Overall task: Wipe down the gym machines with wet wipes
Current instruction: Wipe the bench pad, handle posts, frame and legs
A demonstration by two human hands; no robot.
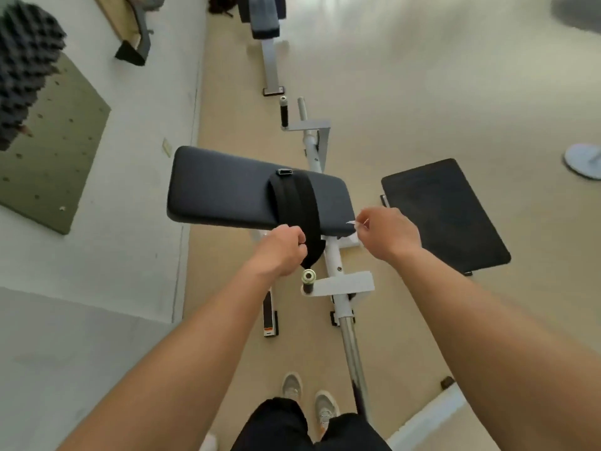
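Right hand [388,237] fingers [363,220] pinch white scrap [351,222] beside pad [227,190].

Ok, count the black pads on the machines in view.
3. A wide pad in the centre, under the strap; a second pad to its right; a third pad, blurred, at the top edge. Others may be hidden.

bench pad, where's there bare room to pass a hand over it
Widest bare stretch: the pad from its left end to the strap. A narrower strip lies between strap and right end. Crowded at the near edge: the left hand holds the strap there, and the right hand pinches a white scrap by the right corner.
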